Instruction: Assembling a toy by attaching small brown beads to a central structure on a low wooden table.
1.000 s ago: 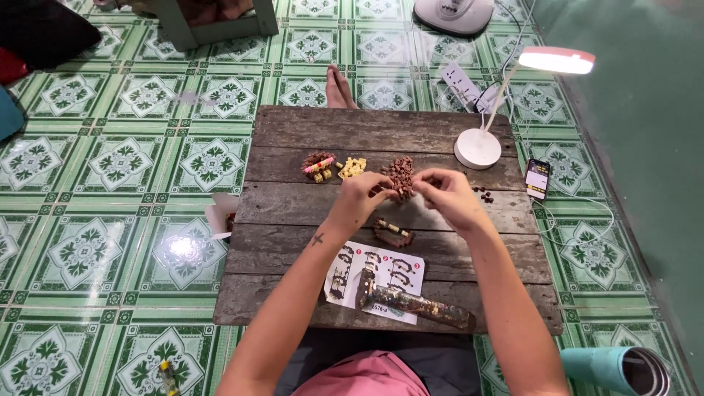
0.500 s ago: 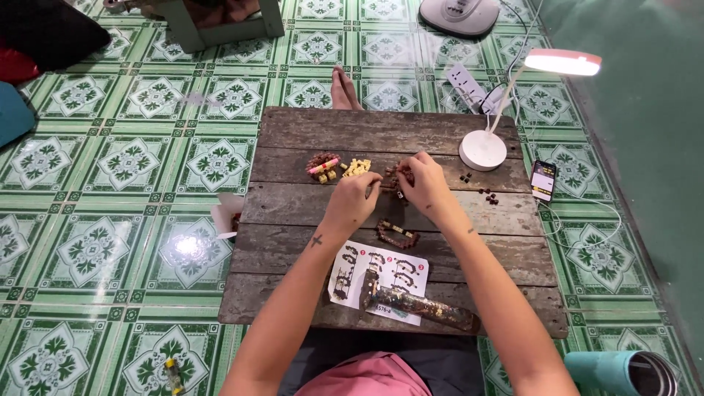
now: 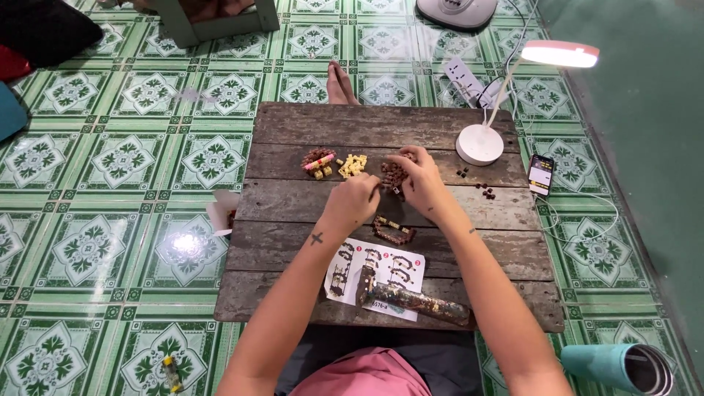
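Observation:
My left hand (image 3: 356,199) is curled at the near edge of a pile of small brown bricks (image 3: 391,176) in the middle of a low wooden table (image 3: 293,209). Its fingertips pinch a small brown piece. My right hand (image 3: 422,180) lies over the pile's right side with its fingers dipped among the bricks; what they hold is hidden. Just below the hands lies a built brown ring-shaped piece (image 3: 392,230). Yellow bricks (image 3: 354,165) and a brown and pink cluster (image 3: 319,159) sit left of the pile.
A picture instruction sheet (image 3: 378,265) lies at the near edge under a mottled tube (image 3: 414,299). A white desk lamp (image 3: 479,144), loose bricks (image 3: 485,192), a phone (image 3: 541,174), a power strip (image 3: 462,77), a bare foot (image 3: 337,82) and a teal roll (image 3: 620,367) surround the table.
Both hands have come down from pinching a small piece together above the table. The right hand has moved onto the brown pile, and the left sits at its near edge.

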